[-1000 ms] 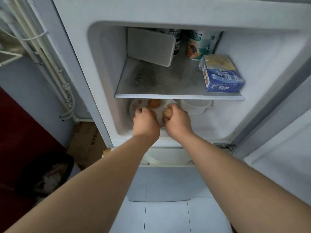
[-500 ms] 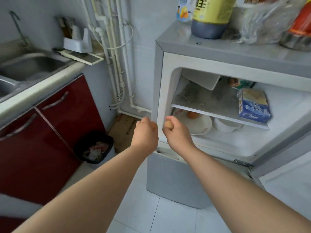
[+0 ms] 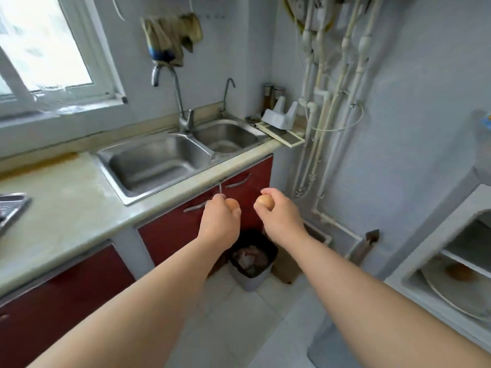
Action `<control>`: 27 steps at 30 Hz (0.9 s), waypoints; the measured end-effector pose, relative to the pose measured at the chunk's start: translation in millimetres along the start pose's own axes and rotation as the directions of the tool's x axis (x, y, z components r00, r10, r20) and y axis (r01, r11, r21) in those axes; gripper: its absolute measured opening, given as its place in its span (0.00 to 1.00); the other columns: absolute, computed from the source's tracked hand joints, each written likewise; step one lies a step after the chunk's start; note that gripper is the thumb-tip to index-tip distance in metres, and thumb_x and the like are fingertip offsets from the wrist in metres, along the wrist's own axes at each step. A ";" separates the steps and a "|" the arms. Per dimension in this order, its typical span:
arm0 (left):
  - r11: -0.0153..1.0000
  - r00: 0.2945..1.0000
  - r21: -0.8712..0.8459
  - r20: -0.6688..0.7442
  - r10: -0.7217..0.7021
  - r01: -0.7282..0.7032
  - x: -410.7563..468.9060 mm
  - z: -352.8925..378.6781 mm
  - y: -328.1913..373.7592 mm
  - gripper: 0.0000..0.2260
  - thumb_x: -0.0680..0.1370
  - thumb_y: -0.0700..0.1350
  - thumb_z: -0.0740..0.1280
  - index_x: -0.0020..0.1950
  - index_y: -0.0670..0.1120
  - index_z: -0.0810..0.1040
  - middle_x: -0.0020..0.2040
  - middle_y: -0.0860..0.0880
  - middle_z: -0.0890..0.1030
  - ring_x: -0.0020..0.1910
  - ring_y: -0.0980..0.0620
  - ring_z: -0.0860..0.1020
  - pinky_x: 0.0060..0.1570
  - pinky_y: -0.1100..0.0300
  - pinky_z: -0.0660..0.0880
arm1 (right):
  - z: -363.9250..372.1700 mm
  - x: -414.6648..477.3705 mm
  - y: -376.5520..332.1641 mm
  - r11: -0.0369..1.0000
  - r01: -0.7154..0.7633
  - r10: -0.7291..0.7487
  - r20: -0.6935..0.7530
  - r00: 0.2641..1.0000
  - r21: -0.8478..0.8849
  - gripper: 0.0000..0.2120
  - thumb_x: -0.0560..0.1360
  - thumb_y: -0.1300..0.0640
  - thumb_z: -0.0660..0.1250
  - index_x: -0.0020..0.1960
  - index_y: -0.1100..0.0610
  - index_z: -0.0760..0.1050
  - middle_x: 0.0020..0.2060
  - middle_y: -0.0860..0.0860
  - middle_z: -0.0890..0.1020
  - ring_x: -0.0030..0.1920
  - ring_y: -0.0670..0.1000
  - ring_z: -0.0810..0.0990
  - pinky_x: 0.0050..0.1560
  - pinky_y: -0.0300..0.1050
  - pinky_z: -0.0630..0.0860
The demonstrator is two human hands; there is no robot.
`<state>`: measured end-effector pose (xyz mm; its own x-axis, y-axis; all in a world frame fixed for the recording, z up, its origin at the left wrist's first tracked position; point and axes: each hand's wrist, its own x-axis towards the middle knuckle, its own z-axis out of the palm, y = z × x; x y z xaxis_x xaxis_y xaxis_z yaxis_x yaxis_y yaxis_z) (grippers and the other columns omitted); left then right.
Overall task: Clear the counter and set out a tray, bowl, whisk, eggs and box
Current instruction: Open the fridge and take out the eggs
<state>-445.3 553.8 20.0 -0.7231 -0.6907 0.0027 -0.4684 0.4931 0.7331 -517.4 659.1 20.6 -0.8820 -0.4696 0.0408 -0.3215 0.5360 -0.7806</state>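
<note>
Head view, looking down along two bare forearms stretched forward over a pale tiled floor. Left hand (image 3: pixel 220 221) knuckles up, fingers curled round a brown egg (image 3: pixel 232 203), only part of the shell showing past the thumb. Right hand (image 3: pixel 281 219) just beside it but apart, pinching a second egg (image 3: pixel 264 202) between thumb and curled fingers, most of the shell in sight. Both eggs held in the air in front of the red cabinet doors (image 3: pixel 170 229), below the edge of the counter (image 3: pixel 66 208) and near the double sink (image 3: pixel 156 160). Tall tap (image 3: pixel 180 102) standing between the two basins, thinner spout (image 3: pixel 228 88) behind the smaller one. At the far left edge of the counter, a metal thing (image 3: pixel 10 208) cut off by the frame (too little of it showing to name). White rack (image 3: pixel 279 118) at the counter's right end, cloths (image 3: pixel 170 35) hanging on the wall above the tap, window (image 3: pixel 45 49) to the left, a bundle of white pipes (image 3: pixel 332 102) running down the corner. Lined bin (image 3: pixel 252 261) on the floor under the hands, against the cabinets. At far right, open fridge (image 3: pixel 438 248), with a white plate (image 3: pixel 451 296) on its lower level carrying a third egg (image 3: pixel 458 270), blurred, well apart from the hands.
</note>
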 end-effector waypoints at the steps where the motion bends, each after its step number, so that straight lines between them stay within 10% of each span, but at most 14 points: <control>1: 1.000 0.999 -0.014 -0.037 -0.016 0.015 8.5 -24.3 -16.6 0.15 0.79 0.43 0.62 0.65 0.41 0.71 0.62 0.41 0.76 0.62 0.43 0.73 0.62 0.55 0.69 | 19.7 5.6 -21.5 1.000 0.026 -0.026 0.021 0.999 0.005 0.18 0.78 0.51 0.61 0.68 0.51 0.70 0.59 0.50 0.78 0.56 0.50 0.75 0.50 0.40 0.65; 15: 0.973 0.938 -0.098 -0.259 -0.228 0.210 76.7 -257.0 -200.5 0.13 0.78 0.42 0.62 0.62 0.39 0.72 0.51 0.43 0.78 0.48 0.42 0.77 0.41 0.55 0.74 | 247.1 29.8 -233.2 0.986 0.086 -0.116 0.212 0.970 0.146 0.15 0.78 0.58 0.58 0.64 0.54 0.71 0.51 0.50 0.78 0.48 0.50 0.75 0.47 0.40 0.68; 27: 0.928 0.856 -0.115 -0.359 -0.371 0.354 118.6 -360.1 -309.9 0.07 0.76 0.40 0.63 0.48 0.37 0.78 0.41 0.44 0.78 0.42 0.45 0.75 0.42 0.61 0.66 | 395.3 62.8 -311.7 0.977 0.127 -0.187 0.405 0.895 0.169 0.15 0.75 0.57 0.58 0.61 0.54 0.72 0.55 0.55 0.79 0.51 0.56 0.77 0.45 0.42 0.72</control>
<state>-203.2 128.6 38.0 -0.2633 -0.9644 -0.0258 -0.6323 0.1523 0.7596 -336.3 185.3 20.0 -0.5894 -0.8047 -0.0706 -0.3683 0.3455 -0.8631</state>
